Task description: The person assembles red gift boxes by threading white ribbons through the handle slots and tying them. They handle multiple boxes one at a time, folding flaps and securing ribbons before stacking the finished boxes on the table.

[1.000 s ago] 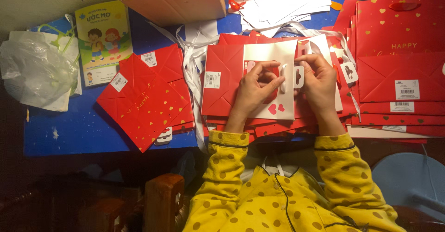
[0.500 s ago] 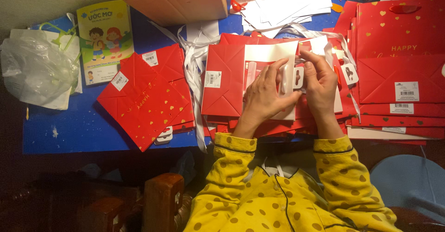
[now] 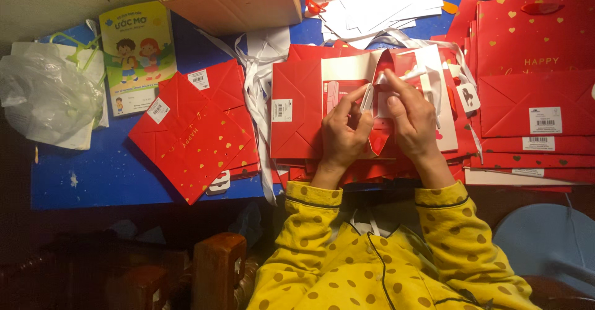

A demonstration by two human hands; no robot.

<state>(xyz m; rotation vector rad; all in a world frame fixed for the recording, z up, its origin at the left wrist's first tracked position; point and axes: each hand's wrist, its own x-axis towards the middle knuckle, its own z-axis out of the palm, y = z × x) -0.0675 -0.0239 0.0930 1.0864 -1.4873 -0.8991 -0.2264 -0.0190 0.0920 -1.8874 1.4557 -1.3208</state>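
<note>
In the middle of the frame, the left hand (image 3: 344, 133) and right hand (image 3: 414, 119) pinch a white ribbon (image 3: 396, 76) between their fingers. Under them lies a red paper bag (image 3: 297, 109) on a stack. More red bags (image 3: 198, 138) lie at the left.

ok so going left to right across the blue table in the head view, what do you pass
crumpled plastic bag → children's booklet → fanned pile of red paper bags → left hand → white ribbon pinched between the hands → right hand → stack of red heart-print bags
</note>
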